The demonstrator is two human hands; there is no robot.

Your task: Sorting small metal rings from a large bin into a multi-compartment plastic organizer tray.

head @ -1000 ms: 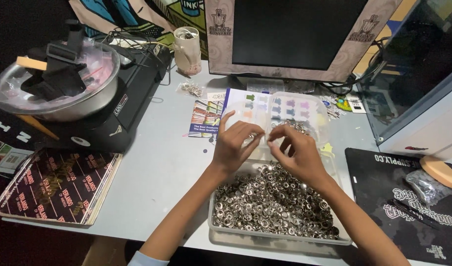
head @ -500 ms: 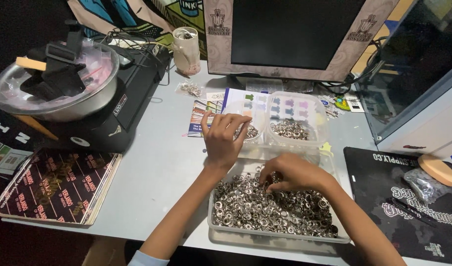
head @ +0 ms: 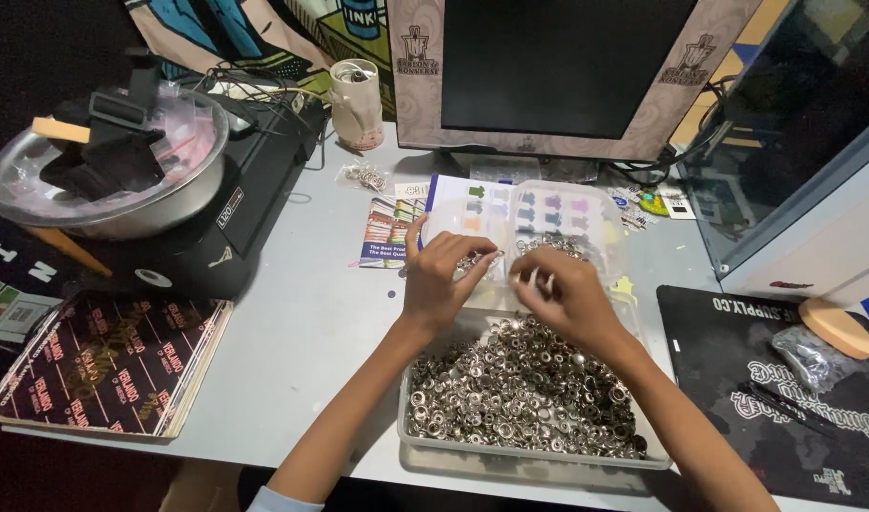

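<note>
Silver metal rings (head: 525, 389) fill the clear tray (head: 539, 460) under your wrists. Your left hand (head: 441, 283) and right hand (head: 560, 296) meet at the tray's 12 o'clock edge, fingers pinched narrow; whether they hold a ring, you cannot tell. Beyond them at 12 o'clock sits a clear plastic box (head: 586, 223) with more rings. At 9 o'clock lies a stack of dark printed cards (head: 108, 365).

There is one view only, from the head of the person; it looks steeply down and forward over the grey table (head: 292, 360). The hands are near; the monitor (head: 558, 66) stands at the far edge.
</note>
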